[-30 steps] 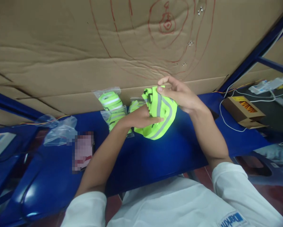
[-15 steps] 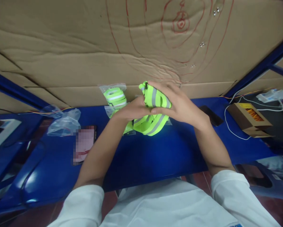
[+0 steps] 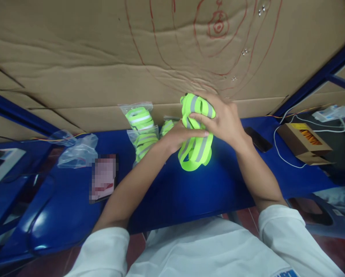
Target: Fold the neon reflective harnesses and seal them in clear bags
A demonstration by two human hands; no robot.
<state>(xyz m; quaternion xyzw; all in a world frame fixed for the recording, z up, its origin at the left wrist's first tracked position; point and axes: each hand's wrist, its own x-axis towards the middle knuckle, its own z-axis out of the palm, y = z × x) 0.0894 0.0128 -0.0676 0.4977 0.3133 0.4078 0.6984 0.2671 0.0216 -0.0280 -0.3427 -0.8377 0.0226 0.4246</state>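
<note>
Between my hands is a bundle of neon-yellow reflective strap [image 3: 199, 148] with grey stripes, held above the blue table. My right hand [image 3: 222, 115] is wrapped round the upper, folded part from the right, its thumb across the front. From the left, my left hand [image 3: 184, 135] grips the strap lower down, its thumb pointing right; its other fingers are hidden behind the fabric. Loose loops hang below both hands. Just left of them lie clear zip bags of similar folded straps [image 3: 140, 119], with another bagged strap [image 3: 167, 127] partly behind my left hand.
A cardboard panel [image 3: 103, 84] with red drawn rings rises behind the blue table [image 3: 189, 192]. To the left lie a crumpled plastic bag [image 3: 78, 152] and a blurred-out flat item [image 3: 103, 177]. A dark phone [image 3: 258, 139], a white cable and an open cardboard box [image 3: 305, 140] are right.
Both hands and the strap bundle have shifted right and slightly up, uncovering more of the bagged straps. My left thumb now shows across the front of the strap, and the loops hang longer.
</note>
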